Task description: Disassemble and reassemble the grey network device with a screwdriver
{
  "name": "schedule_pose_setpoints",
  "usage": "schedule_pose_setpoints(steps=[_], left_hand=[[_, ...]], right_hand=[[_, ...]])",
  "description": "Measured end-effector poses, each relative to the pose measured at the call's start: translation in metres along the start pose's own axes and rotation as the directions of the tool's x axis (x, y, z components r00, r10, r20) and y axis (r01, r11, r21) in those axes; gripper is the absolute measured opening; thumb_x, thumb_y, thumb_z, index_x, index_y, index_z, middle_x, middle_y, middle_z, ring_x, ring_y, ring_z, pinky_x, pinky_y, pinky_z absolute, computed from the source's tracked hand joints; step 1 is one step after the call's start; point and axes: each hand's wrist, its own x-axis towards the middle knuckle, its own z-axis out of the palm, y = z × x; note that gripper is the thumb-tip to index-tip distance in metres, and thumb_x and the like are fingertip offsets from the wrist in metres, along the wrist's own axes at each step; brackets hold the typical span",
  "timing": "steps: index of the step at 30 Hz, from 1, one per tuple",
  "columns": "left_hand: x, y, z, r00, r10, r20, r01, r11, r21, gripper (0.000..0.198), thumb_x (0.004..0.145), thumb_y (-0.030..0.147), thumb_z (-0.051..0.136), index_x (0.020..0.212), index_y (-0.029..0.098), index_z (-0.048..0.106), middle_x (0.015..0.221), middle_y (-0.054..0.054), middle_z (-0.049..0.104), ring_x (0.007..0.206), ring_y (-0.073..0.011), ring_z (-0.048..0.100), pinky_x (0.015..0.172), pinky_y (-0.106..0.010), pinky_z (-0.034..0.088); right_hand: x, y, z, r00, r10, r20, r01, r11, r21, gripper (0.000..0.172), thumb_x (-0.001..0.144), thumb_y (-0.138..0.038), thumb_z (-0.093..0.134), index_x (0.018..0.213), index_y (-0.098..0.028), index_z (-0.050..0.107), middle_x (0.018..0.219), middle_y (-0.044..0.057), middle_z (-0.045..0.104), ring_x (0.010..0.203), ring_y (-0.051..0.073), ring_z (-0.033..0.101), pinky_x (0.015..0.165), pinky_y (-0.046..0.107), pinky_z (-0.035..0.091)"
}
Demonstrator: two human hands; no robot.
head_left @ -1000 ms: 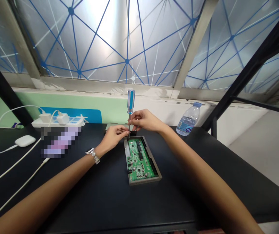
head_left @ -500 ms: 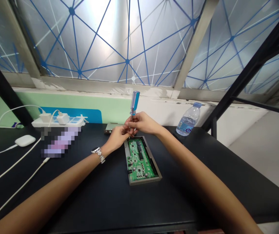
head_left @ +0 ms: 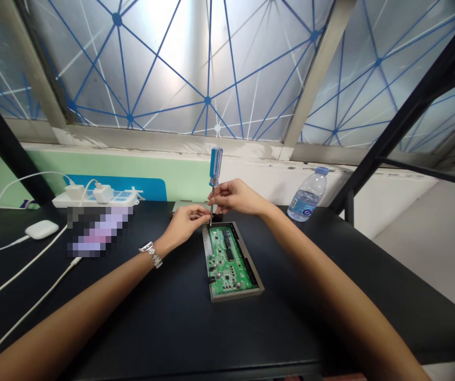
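A screwdriver point(head_left: 215, 165) with a blue and clear handle stands nearly upright, its tip down at the far left corner of a metal tray. Inside that tray point(head_left: 256, 264) lies a green circuit board point(head_left: 224, 272). The fingers of my right hand point(head_left: 237, 197) are closed round the screwdriver's shaft, below the handle. My left hand point(head_left: 183, 225) is beside the shaft near the tray's far corner, fingertips pressed together; whatever they pinch is too small to make out.
Behind my hands lies a flat metal part point(head_left: 179, 205). A water bottle point(head_left: 305, 196) stands at the back right. At the left are a power strip point(head_left: 122, 197), a white case point(head_left: 42, 229), a pixelated object point(head_left: 98, 233) and white cables.
The screwdriver's handle has shifted slightly left and turned. My left hand has drawn back a little to the left, and my right hand's fingers have moved slightly on the shaft.
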Motion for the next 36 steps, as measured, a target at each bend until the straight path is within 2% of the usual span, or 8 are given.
schedule_pose_setpoints(steps=[3,5,10,12,18,23,28,36], left_hand=[[0.001,0.001,0.001,1.0,0.026,0.004,-0.026,1.0,0.018,0.022,0.081,0.035,0.073,0.086,0.013,0.069,0.089,-0.008,0.074,0.085,-0.0221,0.071,0.081,-0.033,0.054],[0.002,0.0,0.004,0.999,0.043,0.032,-0.043,0.999,0.006,0.025,0.083,0.037,0.071,0.088,0.013,0.068,0.089,-0.008,0.074,0.086,-0.0224,0.071,0.081,-0.033,0.054],[0.008,-0.002,0.014,0.995,0.064,0.077,-0.06,0.997,-0.048,0.031,0.085,0.043,0.068,0.086,0.012,0.067,0.092,-0.011,0.075,0.088,-0.0233,0.07,0.084,-0.034,0.053],[0.008,-0.001,0.017,0.996,0.045,0.076,-0.042,0.998,-0.041,0.033,0.085,0.045,0.067,0.084,0.011,0.068,0.088,-0.012,0.075,0.085,-0.0235,0.07,0.082,-0.034,0.054],[0.004,0.008,0.015,0.999,-0.006,0.045,0.008,0.999,-0.041,0.028,0.081,0.039,0.072,0.086,0.012,0.069,0.086,-0.011,0.075,0.083,-0.0236,0.072,0.081,-0.037,0.055],[0.0,0.007,0.004,1.0,-0.005,0.024,0.005,1.0,0.01,0.024,0.08,0.034,0.073,0.09,0.013,0.07,0.09,-0.01,0.076,0.085,-0.0228,0.073,0.081,-0.035,0.056],[-0.002,0.005,-0.001,1.0,0.01,0.004,-0.01,0.999,0.04,0.021,0.08,0.033,0.073,0.086,0.014,0.07,0.089,-0.008,0.075,0.084,-0.0218,0.072,0.082,-0.034,0.055],[-0.002,0.008,0.003,0.999,0.022,-0.037,-0.019,0.996,0.085,0.021,0.081,0.034,0.071,0.083,0.014,0.067,0.083,-0.008,0.074,0.079,-0.0208,0.07,0.075,-0.032,0.054]], right_hand=[[0.0,0.0,0.002,0.999,0.009,0.033,-0.01,0.999,0.042,0.009,0.083,-0.017,0.064,0.09,-0.011,0.064,0.094,0.01,0.075,0.062,0.011,0.069,0.053,0.021,0.054],[0.001,-0.001,0.005,0.999,0.025,0.046,-0.027,0.998,0.055,0.011,0.084,-0.017,0.063,0.094,-0.011,0.063,0.098,0.011,0.074,0.062,0.012,0.07,0.054,0.021,0.055],[0.004,0.003,0.014,0.995,0.006,0.098,-0.014,0.997,0.081,0.016,0.084,-0.024,0.067,0.092,-0.011,0.064,0.074,0.005,0.071,0.06,0.014,0.068,0.055,0.024,0.056],[0.005,0.007,0.016,0.997,-0.032,0.071,0.03,0.999,0.04,0.017,0.084,-0.029,0.067,0.088,-0.012,0.065,0.067,0.003,0.069,0.057,0.014,0.067,0.054,0.024,0.055],[0.006,0.014,0.008,0.993,-0.075,-0.094,0.067,0.994,-0.09,0.019,0.078,-0.03,0.073,0.074,-0.014,0.063,0.063,0.002,0.066,0.057,0.014,0.067,0.05,0.023,0.051],[0.003,0.004,0.002,0.998,-0.029,-0.059,0.028,0.999,-0.022,0.009,0.077,-0.019,0.071,0.077,-0.013,0.064,0.062,0.002,0.067,0.055,0.012,0.066,0.049,0.02,0.049],[0.0,-0.001,0.005,1.0,-0.002,0.01,0.002,1.0,0.017,0.008,0.079,-0.015,0.067,0.086,-0.012,0.065,0.084,0.007,0.074,0.059,0.012,0.068,0.051,0.022,0.052],[0.006,0.016,0.008,0.993,-0.069,-0.094,0.053,0.985,-0.163,0.012,0.079,-0.023,0.07,0.074,-0.013,0.065,0.063,0.004,0.068,0.056,0.015,0.067,0.048,0.023,0.053]])
